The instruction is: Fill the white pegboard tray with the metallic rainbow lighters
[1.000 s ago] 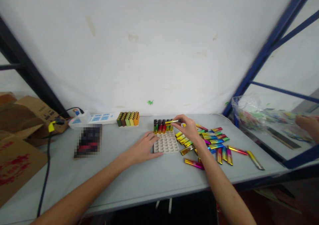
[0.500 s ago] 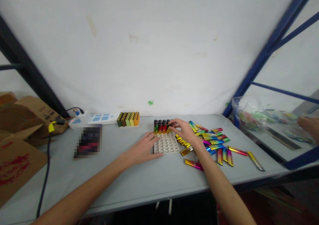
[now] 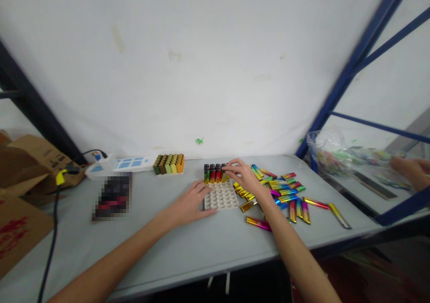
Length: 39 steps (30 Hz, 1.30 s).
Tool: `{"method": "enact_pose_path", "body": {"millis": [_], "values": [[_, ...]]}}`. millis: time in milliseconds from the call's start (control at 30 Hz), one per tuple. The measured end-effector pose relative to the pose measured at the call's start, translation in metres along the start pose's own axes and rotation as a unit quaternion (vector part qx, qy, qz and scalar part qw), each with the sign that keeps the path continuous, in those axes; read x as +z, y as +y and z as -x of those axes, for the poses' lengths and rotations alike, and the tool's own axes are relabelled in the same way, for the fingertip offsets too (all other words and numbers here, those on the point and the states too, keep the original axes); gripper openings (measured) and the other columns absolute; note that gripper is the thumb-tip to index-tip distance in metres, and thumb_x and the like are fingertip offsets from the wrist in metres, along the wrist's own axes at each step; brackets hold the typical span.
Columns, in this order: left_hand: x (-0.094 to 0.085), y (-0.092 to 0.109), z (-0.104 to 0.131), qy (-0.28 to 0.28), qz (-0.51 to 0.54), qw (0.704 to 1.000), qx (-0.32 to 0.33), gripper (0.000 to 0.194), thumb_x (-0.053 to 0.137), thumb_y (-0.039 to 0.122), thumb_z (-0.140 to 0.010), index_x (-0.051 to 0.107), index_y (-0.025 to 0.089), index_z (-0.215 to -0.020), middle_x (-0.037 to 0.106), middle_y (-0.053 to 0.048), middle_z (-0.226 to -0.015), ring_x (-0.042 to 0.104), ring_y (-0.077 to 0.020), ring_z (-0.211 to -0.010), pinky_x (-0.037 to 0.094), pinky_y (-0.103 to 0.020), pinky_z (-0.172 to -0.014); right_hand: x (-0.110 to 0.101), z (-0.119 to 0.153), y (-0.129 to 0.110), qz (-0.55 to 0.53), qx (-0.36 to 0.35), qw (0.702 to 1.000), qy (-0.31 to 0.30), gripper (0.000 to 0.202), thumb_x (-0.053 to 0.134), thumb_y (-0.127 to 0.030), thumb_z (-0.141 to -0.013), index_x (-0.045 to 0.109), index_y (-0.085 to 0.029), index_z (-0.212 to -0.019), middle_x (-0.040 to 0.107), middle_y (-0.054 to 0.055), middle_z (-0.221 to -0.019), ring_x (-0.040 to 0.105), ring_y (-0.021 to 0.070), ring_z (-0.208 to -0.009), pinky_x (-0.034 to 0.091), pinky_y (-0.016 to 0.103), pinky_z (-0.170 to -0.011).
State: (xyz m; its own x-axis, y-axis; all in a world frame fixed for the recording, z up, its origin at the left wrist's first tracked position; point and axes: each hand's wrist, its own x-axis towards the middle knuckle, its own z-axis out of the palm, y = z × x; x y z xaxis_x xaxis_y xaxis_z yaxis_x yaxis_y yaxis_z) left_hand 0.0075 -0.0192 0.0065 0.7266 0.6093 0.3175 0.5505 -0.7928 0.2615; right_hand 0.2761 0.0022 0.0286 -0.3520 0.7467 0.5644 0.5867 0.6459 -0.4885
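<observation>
A white tray point(image 3: 221, 198) with rows of round holes lies on the grey table. Along its back stand several upright lighters point(image 3: 212, 174) with black tops and red, green or yellow shiny bodies. My left hand point(image 3: 192, 204) lies at the tray's left side, fingers spread, fingertips touching its edge and the thumb stretched along its front corner. My right hand point(image 3: 242, 175) is over the back right corner, thumb and fingers pinched on the top of a lighter at the right end of the row. My fingers partly hide that lighter. Beside my right forearm are many loose shiny lighters point(image 3: 289, 191).
A block of green, brown and yellow lighters point(image 3: 169, 165) stands back left near a white power strip point(image 3: 134, 163). Further left are a blurred dark packet point(image 3: 112, 195), cardboard boxes point(image 3: 27, 231) and a black cable point(image 3: 50, 249). Another person's hand point(image 3: 411, 171) shows beyond the blue frame point(image 3: 349, 77).
The view has shifted slightly, so the table things appear a little further left. Both hands keep nearly the same places at the tray, the right one still at the lighter row.
</observation>
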Motion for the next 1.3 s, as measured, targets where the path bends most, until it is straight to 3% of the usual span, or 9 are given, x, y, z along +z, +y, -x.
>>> {"method": "enact_pose_path", "body": {"millis": [167,300,400,467,567,733,833,1000,1300], "values": [[0.001,-0.002,0.0,0.006,-0.002,1.0,0.002,0.057,0.069,0.058,-0.089,0.06,0.02,-0.129,0.063,-0.012,-0.129,0.047,-0.0319,-0.133,0.042,-0.048,-0.115,-0.002,-0.001,0.011,0.057,0.01,0.997,0.043,0.032,0.051,-0.032,-0.103,0.067,-0.025,-0.129,0.06,0.008,-0.111,0.064,0.0154,-0.081,0.057,0.033,-0.085],[0.003,-0.003,0.0,-0.001,-0.006,1.0,0.0,0.059,0.068,0.059,-0.089,0.059,0.019,-0.131,0.062,-0.013,-0.13,0.047,-0.0322,-0.134,0.042,-0.049,-0.114,-0.019,0.008,0.049,0.173,0.105,0.973,0.108,0.029,0.051,-0.023,-0.1,0.069,-0.018,-0.122,0.066,0.012,-0.106,0.064,0.0234,-0.099,0.051,0.041,-0.099],[0.003,-0.004,0.0,-0.006,-0.009,1.0,-0.004,0.06,0.069,0.059,-0.088,0.059,0.018,-0.131,0.062,-0.014,-0.13,0.047,-0.0327,-0.134,0.042,-0.049,-0.114,-0.03,0.022,0.076,0.274,0.266,0.922,0.061,0.031,0.052,-0.018,-0.097,0.069,-0.013,-0.122,0.066,0.019,-0.122,0.061,0.029,-0.116,0.047,0.044,-0.103],[0.002,-0.004,0.0,-0.003,-0.005,1.0,-0.003,0.06,0.069,0.059,-0.088,0.06,0.018,-0.131,0.062,-0.014,-0.13,0.048,-0.0329,-0.133,0.042,-0.05,-0.114,-0.035,0.031,0.088,0.289,0.316,0.903,0.034,0.027,0.052,-0.016,-0.095,0.073,-0.013,-0.112,0.069,0.02,-0.115,0.064,0.0293,-0.111,0.048,0.043,-0.099],[0.002,-0.004,0.0,-0.003,0.0,1.0,0.001,0.059,0.069,0.058,-0.088,0.06,0.018,-0.131,0.062,-0.014,-0.13,0.047,-0.0331,-0.134,0.043,-0.05,-0.114,-0.038,0.036,0.095,0.29,0.339,0.895,0.022,0.02,0.057,-0.019,-0.093,0.076,-0.015,-0.098,0.073,0.018,-0.102,0.069,0.0287,-0.102,0.05,0.041,-0.093],[0.004,-0.005,0.001,0.011,0.007,1.0,0.004,0.058,0.07,0.058,-0.087,0.06,0.02,-0.13,0.063,-0.013,-0.129,0.049,-0.0326,-0.133,0.043,-0.05,-0.114,-0.04,0.034,0.095,0.293,0.361,0.885,0.019,0.014,0.067,-0.026,-0.089,0.073,-0.015,-0.097,0.074,0.017,-0.102,0.07,0.0292,-0.099,0.052,0.038,-0.086],[0.004,-0.006,0.001,0.015,0.005,1.0,0.004,0.057,0.071,0.057,-0.087,0.06,0.021,-0.13,0.063,-0.012,-0.128,0.05,-0.0325,-0.133,0.044,-0.049,-0.113,-0.04,0.03,0.092,0.269,0.34,0.9,0.041,0.015,0.064,-0.028,-0.092,0.069,-0.016,-0.1,0.075,0.015,-0.098,0.071,0.0274,-0.095,0.053,0.037,-0.084],[0.003,-0.004,0.001,0.005,0.005,1.0,-0.002,0.058,0.071,0.057,-0.087,0.059,0.02,-0.131,0.062,-0.013,-0.13,0.048,-0.0324,-0.134,0.043,-0.049,-0.114,-0.037,0.019,0.073,0.092,0.183,0.97,0.129,0.021,0.062,-0.035,-0.093,0.062,-0.019,-0.105,0.075,0.01,-0.097,0.072,0.0228,-0.086,0.057,0.037,-0.078],[0.002,-0.003,0.001,0.005,0.011,1.0,-0.003,0.058,0.071,0.057,-0.087,0.06,0.021,-0.13,0.062,-0.012,-0.132,0.046,-0.0329,-0.135,0.043,-0.049,-0.114,-0.028,0.006,0.018,-0.107,0.101,0.986,0.081,0.045,0.066,-0.041,-0.092,0.059,-0.026,-0.134,0.074,0.006,-0.106,0.072,0.0202,-0.094,0.061,0.033,-0.08]]}}
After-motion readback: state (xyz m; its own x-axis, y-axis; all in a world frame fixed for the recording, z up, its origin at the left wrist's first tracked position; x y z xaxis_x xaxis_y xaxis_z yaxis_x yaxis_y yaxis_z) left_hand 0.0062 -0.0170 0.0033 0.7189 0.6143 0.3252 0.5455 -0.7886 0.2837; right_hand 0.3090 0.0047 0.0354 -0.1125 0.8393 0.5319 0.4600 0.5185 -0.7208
